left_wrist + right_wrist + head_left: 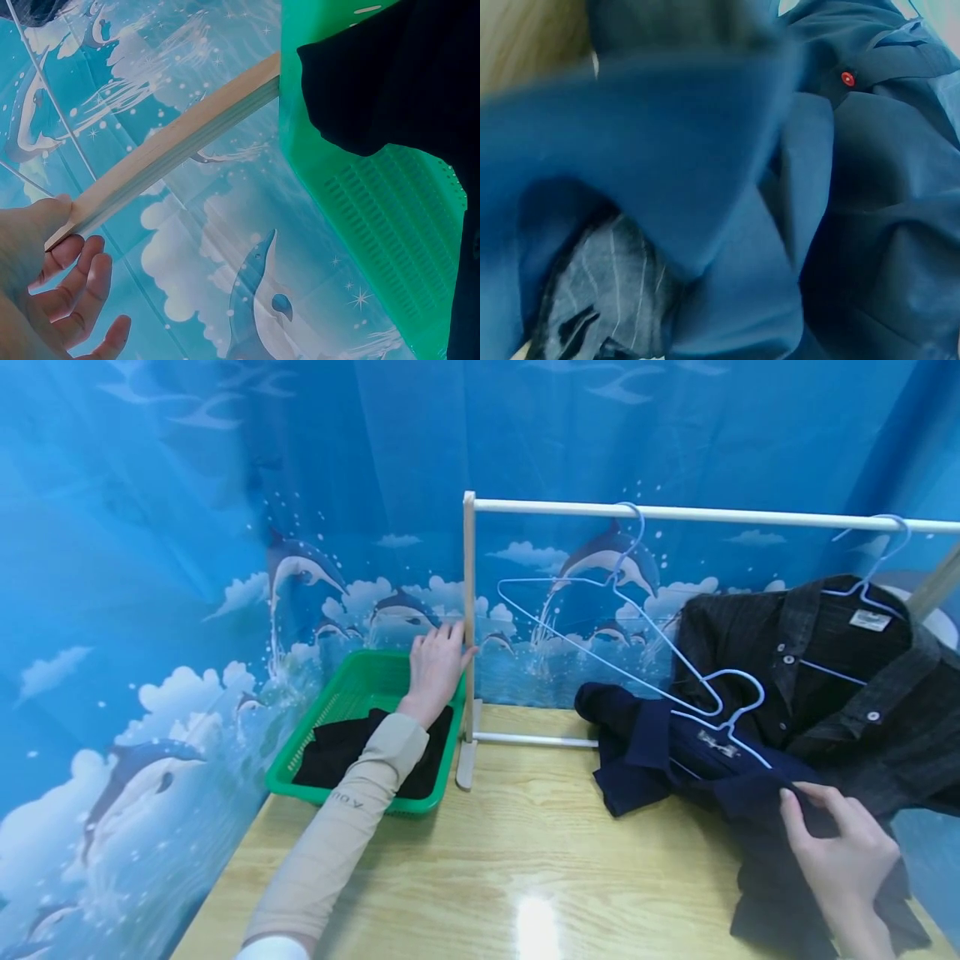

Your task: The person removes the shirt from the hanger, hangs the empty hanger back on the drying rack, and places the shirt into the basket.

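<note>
My left hand pinches the upright wooden post of a small clothes rack between thumb and index finger, the other fingers loosely bent. At the right, my right hand pinches the front edge of a navy shirt between thumb and fingers. That shirt lies partly on the table, with a light-blue hanger inside its collar. In the right wrist view, blue fabric and a red button fill most of the picture, and the hand is hidden.
A bare light-blue hanger hangs from the rack's rail. Farther right hangs a dark denim shirt on another hanger. Left of the post stands a green basket holding black cloth. Below is the wood-grain table.
</note>
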`<control>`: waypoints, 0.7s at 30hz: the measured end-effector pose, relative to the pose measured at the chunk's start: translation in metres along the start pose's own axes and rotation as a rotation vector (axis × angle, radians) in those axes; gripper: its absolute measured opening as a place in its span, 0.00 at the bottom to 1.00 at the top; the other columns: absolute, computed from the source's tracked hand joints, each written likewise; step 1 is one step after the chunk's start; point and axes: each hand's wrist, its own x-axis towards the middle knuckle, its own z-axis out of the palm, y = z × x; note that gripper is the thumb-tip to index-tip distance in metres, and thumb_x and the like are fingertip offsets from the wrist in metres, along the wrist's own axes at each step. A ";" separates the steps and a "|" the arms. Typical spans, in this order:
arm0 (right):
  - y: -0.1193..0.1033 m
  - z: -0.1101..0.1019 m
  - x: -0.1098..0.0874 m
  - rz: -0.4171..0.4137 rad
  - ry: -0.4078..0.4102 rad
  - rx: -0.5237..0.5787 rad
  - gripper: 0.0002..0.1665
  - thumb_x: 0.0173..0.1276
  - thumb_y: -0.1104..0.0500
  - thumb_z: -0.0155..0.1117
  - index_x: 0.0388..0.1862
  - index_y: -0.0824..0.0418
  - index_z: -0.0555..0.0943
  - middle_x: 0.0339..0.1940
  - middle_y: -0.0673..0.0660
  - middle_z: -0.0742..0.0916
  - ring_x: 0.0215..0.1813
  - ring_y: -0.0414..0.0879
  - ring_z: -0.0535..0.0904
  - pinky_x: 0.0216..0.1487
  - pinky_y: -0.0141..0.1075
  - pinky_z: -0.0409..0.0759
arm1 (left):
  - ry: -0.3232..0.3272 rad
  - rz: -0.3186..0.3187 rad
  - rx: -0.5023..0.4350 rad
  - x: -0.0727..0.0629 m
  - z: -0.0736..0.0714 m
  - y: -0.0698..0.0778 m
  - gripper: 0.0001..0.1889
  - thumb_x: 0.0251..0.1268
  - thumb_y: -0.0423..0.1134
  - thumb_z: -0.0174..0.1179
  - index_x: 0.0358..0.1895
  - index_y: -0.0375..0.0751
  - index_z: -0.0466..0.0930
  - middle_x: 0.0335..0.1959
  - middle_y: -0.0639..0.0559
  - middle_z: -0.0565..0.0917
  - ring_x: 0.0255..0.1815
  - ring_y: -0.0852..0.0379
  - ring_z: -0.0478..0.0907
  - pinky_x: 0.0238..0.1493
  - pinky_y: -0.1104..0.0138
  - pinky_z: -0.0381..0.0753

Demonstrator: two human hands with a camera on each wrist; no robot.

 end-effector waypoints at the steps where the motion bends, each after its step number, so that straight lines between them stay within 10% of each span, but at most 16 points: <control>1: -0.002 0.001 0.000 -0.002 0.005 0.012 0.18 0.62 0.57 0.69 0.38 0.74 0.84 0.33 0.72 0.87 0.37 0.25 0.71 0.42 0.12 0.55 | 0.000 0.000 -0.002 0.000 0.000 0.000 0.21 0.75 0.55 0.57 0.58 0.43 0.77 0.47 0.46 0.84 0.44 0.48 0.82 0.45 0.56 0.80; 21: -0.041 0.038 0.005 -0.132 0.082 0.294 0.19 0.64 0.55 0.70 0.34 0.74 0.86 0.29 0.71 0.86 0.44 0.16 0.69 0.51 0.13 0.65 | -0.002 -0.003 0.018 -0.001 -0.001 0.001 0.23 0.76 0.55 0.56 0.62 0.44 0.76 0.49 0.46 0.84 0.47 0.47 0.82 0.47 0.54 0.79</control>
